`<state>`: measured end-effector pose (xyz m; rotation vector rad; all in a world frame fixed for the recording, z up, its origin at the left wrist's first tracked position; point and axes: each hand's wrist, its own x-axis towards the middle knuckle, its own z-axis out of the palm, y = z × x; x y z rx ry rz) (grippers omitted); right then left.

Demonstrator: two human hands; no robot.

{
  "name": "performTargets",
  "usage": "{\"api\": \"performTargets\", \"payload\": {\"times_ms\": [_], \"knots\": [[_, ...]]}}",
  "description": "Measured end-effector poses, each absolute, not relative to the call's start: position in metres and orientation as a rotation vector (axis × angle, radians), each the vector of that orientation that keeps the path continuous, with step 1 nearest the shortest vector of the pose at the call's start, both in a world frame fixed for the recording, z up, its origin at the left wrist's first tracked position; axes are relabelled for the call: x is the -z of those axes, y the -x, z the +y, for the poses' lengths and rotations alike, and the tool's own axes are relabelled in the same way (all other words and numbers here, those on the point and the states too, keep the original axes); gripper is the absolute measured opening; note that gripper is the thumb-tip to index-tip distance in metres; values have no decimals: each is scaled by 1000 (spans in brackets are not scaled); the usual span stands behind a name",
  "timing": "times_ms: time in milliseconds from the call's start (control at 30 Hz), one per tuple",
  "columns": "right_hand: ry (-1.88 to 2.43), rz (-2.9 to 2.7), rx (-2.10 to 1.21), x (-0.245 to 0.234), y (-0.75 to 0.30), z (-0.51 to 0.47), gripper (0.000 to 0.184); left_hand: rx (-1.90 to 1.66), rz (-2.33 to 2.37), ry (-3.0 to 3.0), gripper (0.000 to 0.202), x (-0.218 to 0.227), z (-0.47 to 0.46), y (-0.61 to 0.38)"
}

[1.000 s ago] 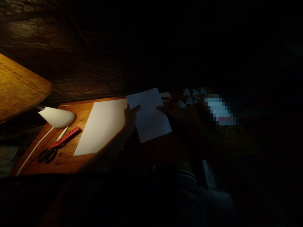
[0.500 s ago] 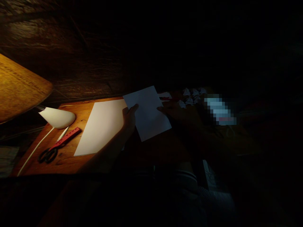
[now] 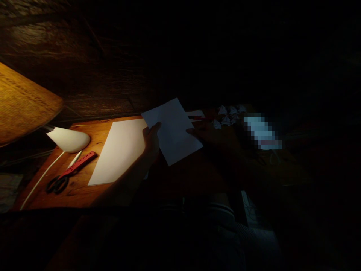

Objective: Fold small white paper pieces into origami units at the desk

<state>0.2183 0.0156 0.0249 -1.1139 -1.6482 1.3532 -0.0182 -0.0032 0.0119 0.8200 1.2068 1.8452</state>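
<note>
A sheet of paper (image 3: 172, 131) is held up, tilted, over the middle of the wooden table (image 3: 80, 184). My left hand (image 3: 152, 140) grips its left edge, thumb on top and the other fingers hidden beneath. At the opposite edge, my right hand (image 3: 204, 132) pinches the sheet; deep shadow hides most of that hand. Larger white paper (image 3: 117, 154) lies flat on the table to the left, partly behind my left forearm.
At left stand a lamp with a yellow shade (image 3: 25, 103) and a white base (image 3: 70, 139). Near it lie scissors with black handles (image 3: 58, 184), a red perforated strip (image 3: 81, 163) and a white pen-like stick (image 3: 75, 159). Several folded paper pieces (image 3: 225, 120) and a pixelated bright screen (image 3: 262, 131) are at right.
The held sheet has shifted slightly left and up and turned a little, my left hand moving with it. My right hand stays at its right edge.
</note>
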Motion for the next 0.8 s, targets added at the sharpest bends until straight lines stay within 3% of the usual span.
{"api": "performTargets", "payload": {"times_ms": [800], "knots": [[1098,-1721,-1289,-31,-219,12,39,-1941,1207,-804,39,-17,3,33]]}}
